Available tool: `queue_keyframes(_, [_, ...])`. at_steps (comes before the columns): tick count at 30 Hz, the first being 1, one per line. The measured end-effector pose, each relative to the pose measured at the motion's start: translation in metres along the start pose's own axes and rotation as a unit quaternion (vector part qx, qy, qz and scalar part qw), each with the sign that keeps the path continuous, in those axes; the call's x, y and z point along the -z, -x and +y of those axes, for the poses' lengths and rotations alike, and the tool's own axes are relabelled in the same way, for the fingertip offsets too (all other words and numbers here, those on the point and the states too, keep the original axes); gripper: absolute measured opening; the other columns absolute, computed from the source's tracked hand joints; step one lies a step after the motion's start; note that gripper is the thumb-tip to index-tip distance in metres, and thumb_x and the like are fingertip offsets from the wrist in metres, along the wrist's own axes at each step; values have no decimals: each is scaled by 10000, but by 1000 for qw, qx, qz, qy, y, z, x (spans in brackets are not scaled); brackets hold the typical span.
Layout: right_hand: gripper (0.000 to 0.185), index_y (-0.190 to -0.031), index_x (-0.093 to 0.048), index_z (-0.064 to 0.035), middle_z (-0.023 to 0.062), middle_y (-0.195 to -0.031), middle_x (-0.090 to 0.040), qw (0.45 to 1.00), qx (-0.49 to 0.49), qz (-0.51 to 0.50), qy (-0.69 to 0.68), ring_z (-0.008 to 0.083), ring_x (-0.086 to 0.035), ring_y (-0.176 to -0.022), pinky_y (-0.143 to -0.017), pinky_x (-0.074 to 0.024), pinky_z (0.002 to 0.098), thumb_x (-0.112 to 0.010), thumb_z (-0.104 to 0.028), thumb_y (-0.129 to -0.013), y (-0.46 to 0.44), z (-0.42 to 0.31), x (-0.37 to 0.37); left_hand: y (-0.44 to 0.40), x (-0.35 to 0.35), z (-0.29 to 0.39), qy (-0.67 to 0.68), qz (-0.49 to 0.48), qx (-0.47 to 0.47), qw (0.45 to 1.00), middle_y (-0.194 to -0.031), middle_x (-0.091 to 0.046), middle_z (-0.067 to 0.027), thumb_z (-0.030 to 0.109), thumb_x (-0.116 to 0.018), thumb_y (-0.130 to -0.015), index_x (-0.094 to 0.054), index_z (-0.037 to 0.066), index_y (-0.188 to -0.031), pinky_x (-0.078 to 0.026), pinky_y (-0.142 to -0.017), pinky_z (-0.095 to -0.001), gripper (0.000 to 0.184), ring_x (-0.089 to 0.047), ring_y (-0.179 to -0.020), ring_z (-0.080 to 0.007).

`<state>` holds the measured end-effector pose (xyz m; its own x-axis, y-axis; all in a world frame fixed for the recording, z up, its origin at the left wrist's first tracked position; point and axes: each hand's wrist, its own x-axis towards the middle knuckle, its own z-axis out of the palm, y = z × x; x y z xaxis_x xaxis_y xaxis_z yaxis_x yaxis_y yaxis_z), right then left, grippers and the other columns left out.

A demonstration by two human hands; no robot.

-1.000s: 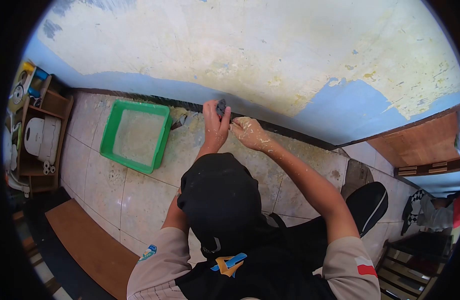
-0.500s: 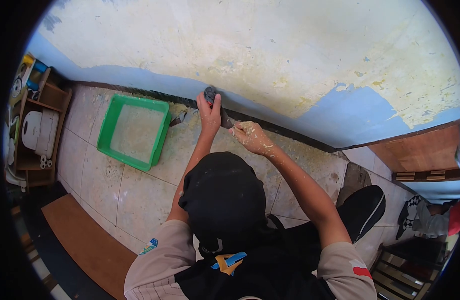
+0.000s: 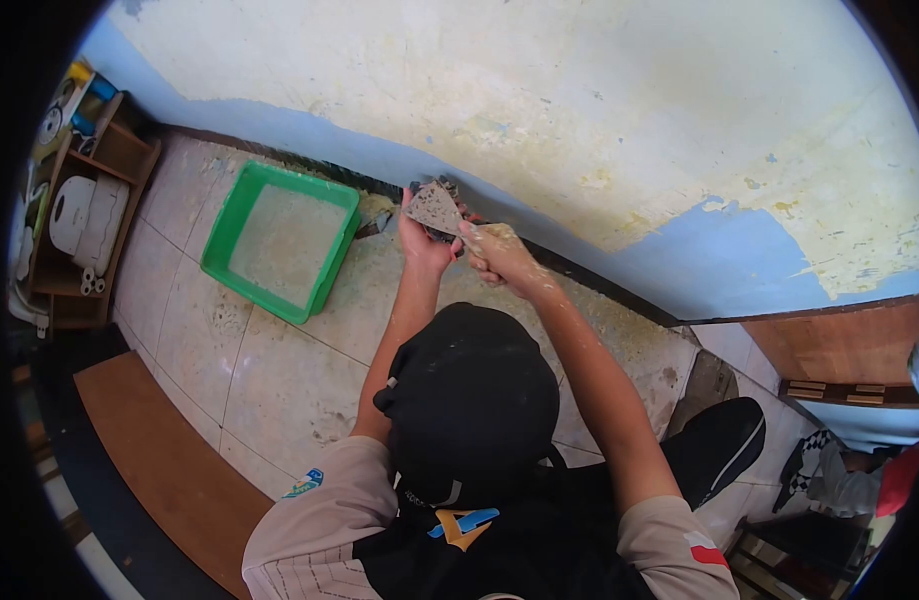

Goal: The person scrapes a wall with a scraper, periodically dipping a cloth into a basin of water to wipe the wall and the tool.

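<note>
My right hand (image 3: 502,257) is closed around the handle of a scraper (image 3: 435,208), whose triangular blade is spattered with grit and points toward my left hand. My left hand (image 3: 423,243) curls around a dark, lumpy wad (image 3: 446,236), which looks like a rag, with a small bit of red beside it. The blade lies over this wad and covers much of it, so I cannot tell whether they touch. Pale flecks cling to my right wrist and forearm. Both hands are close to the foot of the wall (image 3: 540,215), where pale, patchy paint meets blue.
A green basin (image 3: 330,275) holding cloudy water stands on the tiled floor (image 3: 280,385), left of my hands. Paint scraps litter the tiles. A wooden shelf (image 3: 130,150) stands far left, a brown board (image 3: 170,460) lower left. Draped clothes (image 3: 855,485) are at right.
The scraper has swung up and now lies across the dark wad, its blade face showing. My right hand has moved closer to my left and wraps the handle more fully. The view has shifted slightly.
</note>
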<state>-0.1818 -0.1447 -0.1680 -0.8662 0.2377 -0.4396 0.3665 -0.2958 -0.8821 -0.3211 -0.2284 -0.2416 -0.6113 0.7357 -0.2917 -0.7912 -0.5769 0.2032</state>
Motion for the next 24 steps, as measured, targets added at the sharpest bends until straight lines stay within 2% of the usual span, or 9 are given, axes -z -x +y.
queue_keyframes(1, [432, -882, -657, -60, -56, -569, -423, 999, 4, 22, -26, 30, -342, -430, -396, -231, 214, -601, -467, -1017, -12, 4, -10, -2, 4, 1, 16, -107, 24, 994, -983, -602, -134, 586, -417, -1030, -608, 86, -1102, -494, -778, -467, 540, -570, -884, -321])
queue_keyframes(2, [447, -838, -648, -67, -57, -559, -427, 998, 7, 43, -52, 31, -344, -421, -390, -229, 216, -603, -477, -1012, -20, 7, -15, -6, 7, 5, 60, -139, 56, 987, -1013, -551, -144, 598, -388, -1029, -597, 89, -1073, -471, -781, -459, 552, -514, -891, -328])
queue_keyframes(5, [477, -775, -627, -82, -60, -540, -422, 999, -21, 25, -4, 33, -323, -412, -389, -216, 226, -621, -507, -991, -32, 10, -18, -5, 10, 19, 98, -185, 50, 976, -1012, -527, -132, 594, -377, -1031, -596, 104, -1071, -455, -788, -458, 538, -491, -912, -306])
queue_keyframes(9, [494, -756, -621, -84, -64, -527, -423, 997, -37, 38, 50, 34, -316, -412, -395, -208, 234, -639, -529, -969, -30, 6, -16, 4, 7, 26, 119, -180, 47, 975, -964, -581, -137, 607, -396, -1022, -612, 91, -1050, -488, -785, -487, 559, -534, -884, -312])
queue_keyframes(12, [503, -696, -608, -83, -48, -512, -436, 996, -41, 43, 71, 58, -357, -423, -410, -249, 259, -668, -521, -936, -30, 9, -10, 8, 8, 27, 119, -170, 45, 977, -967, -595, -135, 592, -406, -1022, -625, 94, -1072, -494, -800, -492, 546, -556, -896, -323])
queue_keyframes(14, [505, -689, -598, -85, -46, -510, -435, 992, -61, 51, 97, 60, -349, -420, -409, -247, 259, -672, -520, -935, -26, 11, -6, 4, 13, 29, 25, -63, -26, 997, -964, -609, -132, 583, -407, -1023, -637, 90, -1093, -497, -823, -502, 548, -582, -917, -340])
queue_keyframes(18, [523, -679, -586, -86, -45, -511, -432, 991, -69, 50, 106, 60, -344, -419, -403, -242, 261, -676, -535, -931, -20, 15, 3, 3, 17, 31, 25, -60, -41, 997, -1014, -586, -154, 587, -359, -1032, -636, 18, -1131, -490, -857, -553, 640, -562, -990, -376])
queue_keyframes(20, [538, -681, -559, -110, -69, -507, -401, 990, -74, 29, 116, 35, -305, -417, -404, -202, 240, -661, -571, -938, -12, 11, 2, 4, 15, 29, 102, -138, -1, 985, -962, -601, -131, 582, -402, -1017, -633, 77, -1096, -476, -846, -502, 561, -572, -935, -337])
queue_keyframes(24, [550, -668, -556, -113, -71, -507, -400, 988, -89, 7, 125, 35, -300, -416, -403, -201, 244, -660, -583, -933, -3, 14, 7, 1, 18, 38, 162, -204, -12, 965, -971, -576, -128, 584, -409, -1008, -620, 79, -1099, -447, -846, -474, 555, -523, -946, -303])
